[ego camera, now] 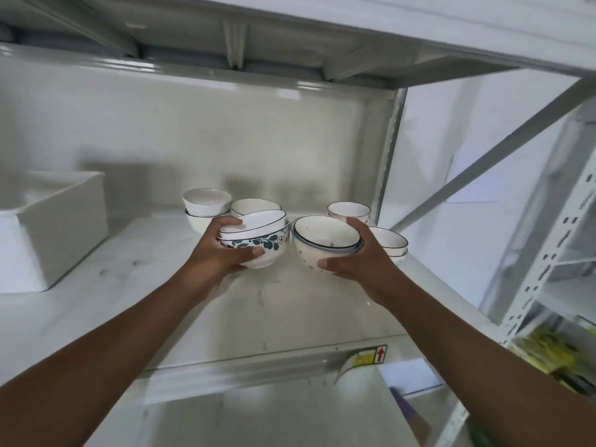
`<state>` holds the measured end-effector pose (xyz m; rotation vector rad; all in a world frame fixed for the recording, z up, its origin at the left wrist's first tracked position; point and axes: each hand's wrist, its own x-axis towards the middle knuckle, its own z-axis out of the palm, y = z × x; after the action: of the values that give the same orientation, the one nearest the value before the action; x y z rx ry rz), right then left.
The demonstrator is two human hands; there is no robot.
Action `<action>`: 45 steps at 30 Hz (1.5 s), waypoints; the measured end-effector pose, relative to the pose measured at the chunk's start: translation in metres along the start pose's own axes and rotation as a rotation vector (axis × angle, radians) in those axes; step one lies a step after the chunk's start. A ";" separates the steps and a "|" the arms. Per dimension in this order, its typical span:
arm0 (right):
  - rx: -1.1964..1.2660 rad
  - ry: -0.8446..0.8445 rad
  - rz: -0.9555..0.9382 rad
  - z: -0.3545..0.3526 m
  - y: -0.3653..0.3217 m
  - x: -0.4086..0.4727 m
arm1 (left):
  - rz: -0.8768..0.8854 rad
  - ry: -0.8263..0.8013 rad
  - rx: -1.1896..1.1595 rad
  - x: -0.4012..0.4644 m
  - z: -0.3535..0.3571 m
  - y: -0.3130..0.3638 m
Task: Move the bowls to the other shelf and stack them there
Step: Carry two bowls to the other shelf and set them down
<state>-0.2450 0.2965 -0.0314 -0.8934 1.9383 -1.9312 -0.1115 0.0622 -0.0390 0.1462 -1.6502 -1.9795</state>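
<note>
A white rectangular plastic bin (61, 227) sits at the far left of the white metal shelf (135, 262). Right of it, two stacked white bowls (204, 208) stand near the back. The left hand (222, 250) grips a floral-banded white bowl stack (258, 240), thumb under the side, fingers curled over the rim. Beside it, nearly touching, the right hand (358, 258) holds a speckled white bowl stack (325, 243) the same way, tilted toward the camera. More bowls (387, 241) wait behind on the right.

The loose top bowls could slide out if either stack tips further, or the two stacks could knock rims. Whether the held stacks rest on the shelf is unclear; the destination shelf cannot be identified.
</note>
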 end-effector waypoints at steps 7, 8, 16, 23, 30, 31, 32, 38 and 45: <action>-0.078 0.098 -0.053 -0.029 -0.023 -0.043 | 0.009 -0.126 -0.028 0.001 0.032 0.003; -0.086 0.110 -0.047 -0.035 -0.027 -0.049 | 0.014 -0.145 -0.036 0.000 0.037 0.003; -0.126 0.250 -0.004 -0.073 -0.054 -0.105 | 0.035 -0.322 -0.103 -0.011 0.090 0.007; -0.165 0.376 0.011 -0.107 -0.066 -0.154 | -0.015 -0.513 -0.164 -0.023 0.136 0.005; -0.192 0.533 0.021 -0.147 -0.069 -0.208 | -0.037 -0.640 -0.206 -0.038 0.197 -0.006; -0.199 0.554 0.021 -0.153 -0.070 -0.217 | -0.045 -0.661 -0.209 -0.040 0.208 -0.007; -0.206 0.577 0.024 -0.159 -0.071 -0.225 | -0.051 -0.687 -0.218 -0.041 0.218 -0.009; -0.255 0.706 0.035 -0.201 -0.082 -0.277 | -0.094 -0.828 -0.289 -0.059 0.286 -0.018; -0.308 0.834 0.070 -0.259 -0.092 -0.328 | -0.115 -0.874 -0.331 -0.086 0.375 -0.035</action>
<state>-0.1196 0.7044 0.0018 -0.0229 2.7112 -2.1994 -0.2087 0.4345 -0.0039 -0.8790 -1.7564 -2.5642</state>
